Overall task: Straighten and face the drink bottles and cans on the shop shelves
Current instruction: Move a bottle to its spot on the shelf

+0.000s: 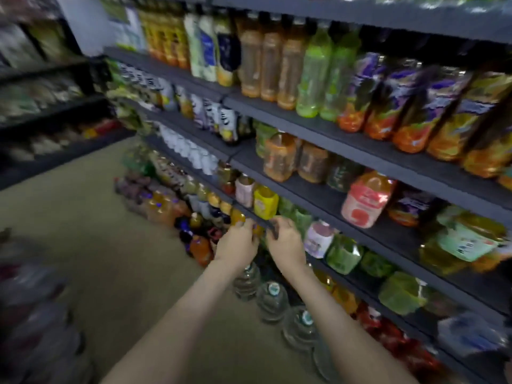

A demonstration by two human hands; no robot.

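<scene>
Shelf edge [250, 216] under yellow bottle [265, 202] is being gripped by right hand [286, 242], fingers [273, 228] curled over it; left hand [237, 243] is being held alongside, its grasp untellable in blur.

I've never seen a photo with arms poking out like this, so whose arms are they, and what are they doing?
The camera sits on a person's head and looks forward and down, so you see that person's own two bare arms. This is the only picture. The left hand and right hand reach side by side to the front edge of a dark shelf, close to a yellow bottle. The picture is blurry, so I cannot tell whether the fingers grip anything. The shelves are full of drink bottles, many of them orange, green or purple. Big clear water jugs stand on the floor under the arms.
</scene>
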